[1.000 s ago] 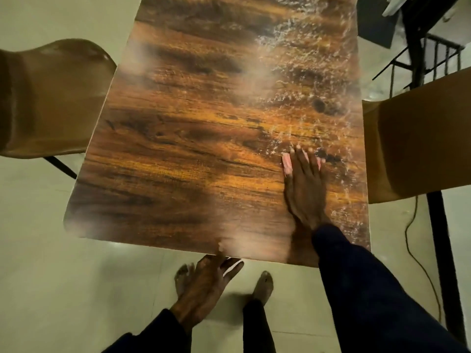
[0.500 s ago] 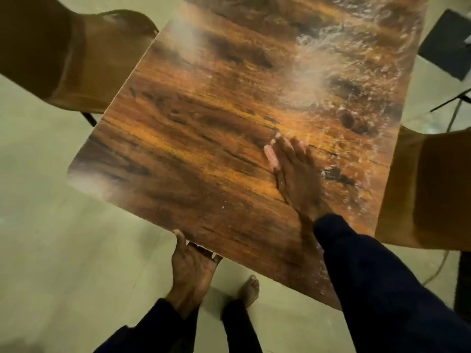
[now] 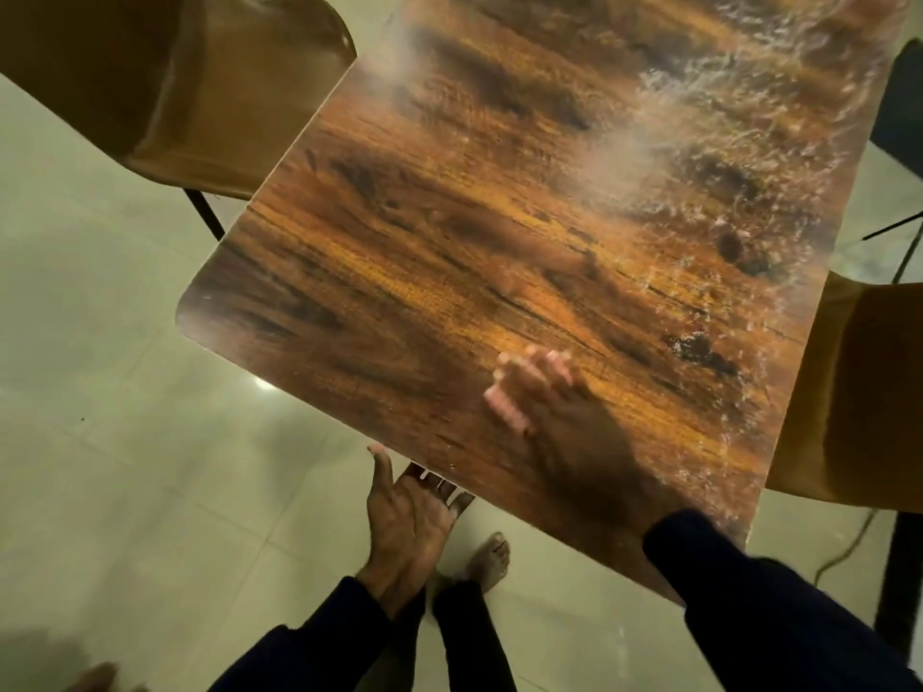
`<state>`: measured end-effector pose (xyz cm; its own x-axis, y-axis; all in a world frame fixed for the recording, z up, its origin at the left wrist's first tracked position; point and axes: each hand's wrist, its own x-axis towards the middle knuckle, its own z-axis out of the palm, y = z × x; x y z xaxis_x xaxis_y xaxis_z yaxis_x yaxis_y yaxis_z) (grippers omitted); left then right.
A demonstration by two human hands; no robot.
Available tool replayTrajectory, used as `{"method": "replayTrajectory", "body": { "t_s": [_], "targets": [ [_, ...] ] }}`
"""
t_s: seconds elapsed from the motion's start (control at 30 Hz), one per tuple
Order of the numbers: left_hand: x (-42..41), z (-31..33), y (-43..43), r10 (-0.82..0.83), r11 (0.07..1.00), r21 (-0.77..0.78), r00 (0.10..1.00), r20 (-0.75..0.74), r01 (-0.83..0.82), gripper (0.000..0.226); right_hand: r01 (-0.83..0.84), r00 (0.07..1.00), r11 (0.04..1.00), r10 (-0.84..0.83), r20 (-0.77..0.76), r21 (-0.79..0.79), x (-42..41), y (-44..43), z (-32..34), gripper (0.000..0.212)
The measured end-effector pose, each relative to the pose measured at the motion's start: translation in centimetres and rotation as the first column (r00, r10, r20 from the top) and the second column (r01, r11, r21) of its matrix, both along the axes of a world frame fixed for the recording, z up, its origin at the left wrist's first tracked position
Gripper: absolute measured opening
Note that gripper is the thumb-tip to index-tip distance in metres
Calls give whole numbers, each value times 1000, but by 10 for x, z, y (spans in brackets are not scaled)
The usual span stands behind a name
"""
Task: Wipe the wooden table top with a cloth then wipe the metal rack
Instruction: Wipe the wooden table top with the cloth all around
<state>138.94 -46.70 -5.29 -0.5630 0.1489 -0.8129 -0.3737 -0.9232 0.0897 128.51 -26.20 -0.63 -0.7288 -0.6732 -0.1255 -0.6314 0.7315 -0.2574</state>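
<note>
The person is wearing a dark navy long-sleeved top. Its left sleeve and right sleeve are ending at the wrists, leaving the left hand and the motion-blurred right hand uncovered. Lower down, dark trousers are reaching the ankle, with one bare foot showing beneath.

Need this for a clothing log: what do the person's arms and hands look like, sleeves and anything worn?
Both arms are covered by long, dark navy sleeves that end at the wrists: the left sleeve and the right sleeve. The left hand and the right hand are bare, with no gloves. The right hand is motion-blurred, so small items such as rings cannot be told.
</note>
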Motion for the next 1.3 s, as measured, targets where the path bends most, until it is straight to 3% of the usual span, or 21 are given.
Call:
{"method": "replayTrajectory", "body": {
  "t_s": [0.07,0.17,0.2,0.27,0.33,0.37,0.43,0.53,0.63,0.7,0.77,0.83,0.87,0.93,1.03,1.13,1.2,1.3],
  "targets": [
    [0,3,-5,-36,999,-15,999,-5,36,85,345,938,939,-345,24,12,-25,0,6,73],
    [-1,2,-15,-14,999,-29,1000,28,15,84,511,859,860,-511,-32,0,-38,-39,-2,53],
    [-1,2,-17,-15,1000,-22,1000,20,15,84,453,889,891,-453,-70,-20,-26,-59,-8,52],
    [0,2,-20,-40,998,-37,999,19,41,83,142,988,990,-140,-63,23,21,-91,-16,54],
    [2,1,-22,-64,997,-36,998,15,64,81,-94,996,996,93,14,14,59,-87,-20,64],
    [1,2,-24,-71,997,-35,997,12,71,80,-113,993,993,112,24,25,64,-76,-19,67],
    [-1,-1,-29,-75,997,-26,997,18,76,80,51,998,998,-50,-33,24,50,-50,-19,60],
    [1,-8,-38,-72,997,-7,997,9,72,83,445,892,894,-447,-64,-45,-12,-37,-12,51],
    [10,-14,-44,-66,998,-20,997,29,67,81,526,844,847,-531,-74,-83,-56,-79,-11,53],
    [15,-15,-47,-64,998,-23,997,32,64,81,445,883,890,-454,-117,-100,-43,-119,-16,55],
    [20,-11,-46,-65,998,-23,997,35,66,80,182,967,982,-189,-170,-59,-2,-148,-23,60],
    [21,-6,-46,-81,996,-33,996,28,82,78,-72,989,997,72,-130,0,35,-146,-27,63],
    [21,-3,-45,-90,995,-38,996,25,91,79,-109,987,994,109,-117,7,43,-133,-29,64],
    [18,2,-47,-86,996,-35,996,34,87,81,54,996,999,-53,-73,3,40,-102,-23,64],
    [16,5,-54,-70,997,-38,997,40,71,81,395,916,919,-395,-74,-16,3,-89,-12,53],
    [18,3,-60,-69,995,-72,994,84,75,78,485,870,872,-489,-63,-65,-37,-140,-8,53],
    [21,1,-65,-84,989,-111,992,97,95,73,357,930,930,-363,-64,-82,-39,-184,-14,55],
    [22,-3,-65,-214,954,-186,969,125,235,47,-122,982,992,114,-153,-45,-1,-212,-30,54]
  ]
}}
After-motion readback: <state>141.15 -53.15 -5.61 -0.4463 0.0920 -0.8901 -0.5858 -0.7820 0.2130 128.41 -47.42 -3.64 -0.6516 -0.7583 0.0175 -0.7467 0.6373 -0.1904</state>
